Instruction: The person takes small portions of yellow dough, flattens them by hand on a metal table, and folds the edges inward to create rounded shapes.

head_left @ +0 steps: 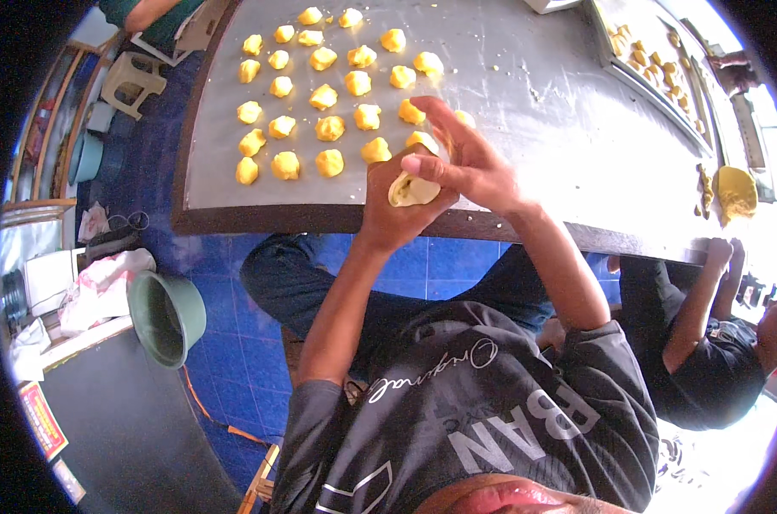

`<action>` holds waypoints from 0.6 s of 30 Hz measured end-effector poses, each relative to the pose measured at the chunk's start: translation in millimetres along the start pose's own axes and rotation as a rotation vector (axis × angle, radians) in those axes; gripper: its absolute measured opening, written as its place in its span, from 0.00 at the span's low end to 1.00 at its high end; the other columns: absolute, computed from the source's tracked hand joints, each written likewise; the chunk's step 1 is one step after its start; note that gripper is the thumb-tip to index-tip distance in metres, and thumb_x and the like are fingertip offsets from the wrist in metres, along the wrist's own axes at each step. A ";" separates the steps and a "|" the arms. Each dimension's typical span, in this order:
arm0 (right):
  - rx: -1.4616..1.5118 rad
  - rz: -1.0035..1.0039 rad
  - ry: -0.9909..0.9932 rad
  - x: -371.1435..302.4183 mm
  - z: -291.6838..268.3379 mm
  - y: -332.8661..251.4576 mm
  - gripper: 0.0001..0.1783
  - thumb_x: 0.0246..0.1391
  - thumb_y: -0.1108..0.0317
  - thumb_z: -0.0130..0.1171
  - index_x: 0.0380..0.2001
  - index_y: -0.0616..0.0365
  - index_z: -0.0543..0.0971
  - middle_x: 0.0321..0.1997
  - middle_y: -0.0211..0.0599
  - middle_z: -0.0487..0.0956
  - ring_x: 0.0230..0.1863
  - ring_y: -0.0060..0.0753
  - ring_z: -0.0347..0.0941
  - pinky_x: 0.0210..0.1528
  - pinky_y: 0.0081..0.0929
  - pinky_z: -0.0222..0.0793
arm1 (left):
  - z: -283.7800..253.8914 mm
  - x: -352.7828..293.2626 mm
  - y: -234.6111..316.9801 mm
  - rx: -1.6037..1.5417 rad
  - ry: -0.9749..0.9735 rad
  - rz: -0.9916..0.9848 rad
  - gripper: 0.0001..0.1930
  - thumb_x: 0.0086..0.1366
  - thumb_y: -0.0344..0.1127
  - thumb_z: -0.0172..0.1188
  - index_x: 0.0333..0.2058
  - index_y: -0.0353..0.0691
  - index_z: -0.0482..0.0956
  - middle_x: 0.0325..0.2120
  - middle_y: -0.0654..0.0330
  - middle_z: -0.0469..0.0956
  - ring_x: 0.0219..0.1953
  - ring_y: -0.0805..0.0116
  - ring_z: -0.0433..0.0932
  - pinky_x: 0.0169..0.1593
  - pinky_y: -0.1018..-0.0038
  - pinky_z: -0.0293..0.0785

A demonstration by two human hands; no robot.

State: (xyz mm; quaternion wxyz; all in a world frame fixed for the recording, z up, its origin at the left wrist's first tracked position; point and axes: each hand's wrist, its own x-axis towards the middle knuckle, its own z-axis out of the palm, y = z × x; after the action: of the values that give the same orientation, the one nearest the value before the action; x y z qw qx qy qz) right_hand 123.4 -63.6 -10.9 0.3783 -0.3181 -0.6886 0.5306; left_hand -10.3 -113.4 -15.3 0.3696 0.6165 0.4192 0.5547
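My left hand [381, 204] is closed around a pale piece of dough [414, 190], shaped like a small cup with a hollow facing me. Over it is my right hand [478, 164], its fingers stretched out and spread, the thumb reaching across to the top of the dough. Just beyond both hands, rows of rough yellow lumps [329, 128] lie on the metal-topped table [525, 103]. One yellow lump [420, 142] sits right behind my left hand, partly hidden by it.
A tray of golden pieces [649, 68] stands at the far right. At the right edge a co-worker [705, 343] works beside a larger yellow mass [736, 194]. Another person's arm [148, 13] shows at far left. A green basin [167, 319] and plastic stool [133, 84] are left.
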 end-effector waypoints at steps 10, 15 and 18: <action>-0.195 0.045 -0.037 -11.1 4.2 -42.8 0.45 0.45 0.51 0.65 0.59 0.62 0.56 0.58 0.50 0.61 0.60 0.43 0.58 0.57 0.38 0.60 | -2.3 0.9 1.3 0.019 -0.039 -0.018 0.10 0.46 0.29 0.68 0.22 0.39 0.72 0.17 0.64 0.74 0.20 0.76 0.71 0.26 0.76 0.69; -0.188 -0.171 0.086 -1.9 1.1 -35.8 0.45 0.41 0.52 0.67 0.57 0.64 0.58 0.55 0.52 0.62 0.59 0.50 0.58 0.57 0.42 0.58 | 3.6 2.4 -0.5 0.046 -0.015 -0.041 0.08 0.48 0.27 0.65 0.22 0.40 0.72 0.18 0.63 0.75 0.21 0.74 0.73 0.28 0.75 0.70; -0.521 -0.262 0.127 0.9 20.5 -45.6 0.45 0.38 0.56 0.68 0.56 0.65 0.58 0.52 0.54 0.64 0.58 0.54 0.57 0.58 0.41 0.55 | 2.0 2.7 -7.6 0.078 0.029 0.018 0.08 0.48 0.28 0.65 0.23 0.40 0.72 0.19 0.64 0.75 0.21 0.73 0.74 0.28 0.74 0.71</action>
State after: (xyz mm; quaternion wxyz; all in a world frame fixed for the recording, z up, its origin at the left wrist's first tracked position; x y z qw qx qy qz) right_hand 103.6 -83.5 30.5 0.3913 -0.3455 -0.8118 0.2617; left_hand -9.0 -108.1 -21.5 0.3340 0.6259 0.4405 0.5501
